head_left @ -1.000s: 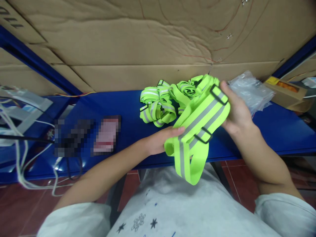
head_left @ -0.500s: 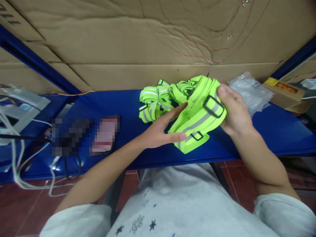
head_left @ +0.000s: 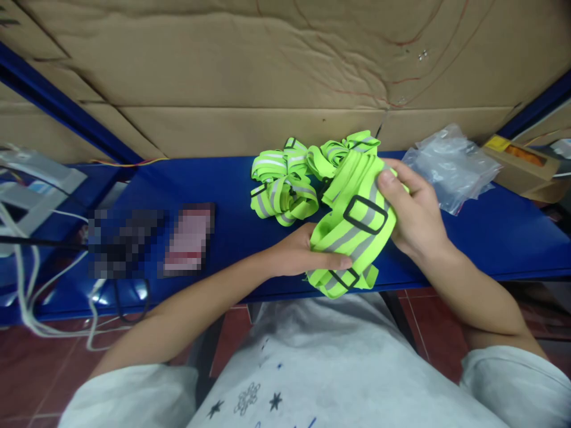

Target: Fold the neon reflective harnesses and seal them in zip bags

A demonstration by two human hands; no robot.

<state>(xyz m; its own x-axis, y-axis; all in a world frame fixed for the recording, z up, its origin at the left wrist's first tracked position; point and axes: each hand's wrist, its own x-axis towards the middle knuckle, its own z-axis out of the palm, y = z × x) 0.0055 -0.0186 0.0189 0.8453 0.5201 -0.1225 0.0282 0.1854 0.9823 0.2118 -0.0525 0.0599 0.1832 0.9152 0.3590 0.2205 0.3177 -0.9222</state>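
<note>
Both the left hand [head_left: 298,252] and right hand [head_left: 414,208] grip a folded neon-yellow reflective strap [head_left: 370,241] with black slide buckles; more coiled reflective straps [head_left: 285,196] lie behind on the blue shelf [head_left: 232,238].

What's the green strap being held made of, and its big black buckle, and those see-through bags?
Held strap: probably woven fabric, mostly matte, since it folds softly.
Big black buckle: stiff and smooth, likely plastic, though painted metal is possible.
See-through bags: shiny, thin plastic film, judging by crinkles and bright glints.
</note>
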